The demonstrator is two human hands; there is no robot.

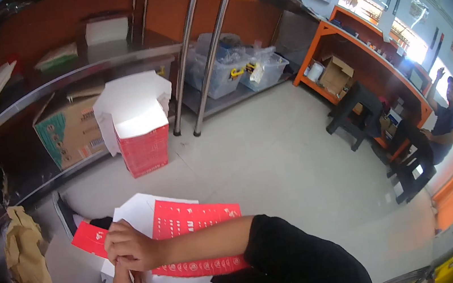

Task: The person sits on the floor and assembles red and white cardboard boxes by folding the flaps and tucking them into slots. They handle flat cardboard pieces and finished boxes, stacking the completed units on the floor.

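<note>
A flat red-and-white cardboard box blank lies across my lap, its printed red panel facing up and white flaps showing around it. My right hand reaches over it from the right and is closed at its left side, where a narrow red flap sticks out past the fingers. Just below, my left hand meets the right one. Its fingers look closed, but the right hand partly covers them, so what they grip is hidden. More white cardboard shows behind my hands.
A tall stack of red-and-white box blanks stands ahead on the floor. Crumpled brown paper lies at left. Beyond are a metal shelf with a carton, plastic bins, black stools, an orange workbench and another person.
</note>
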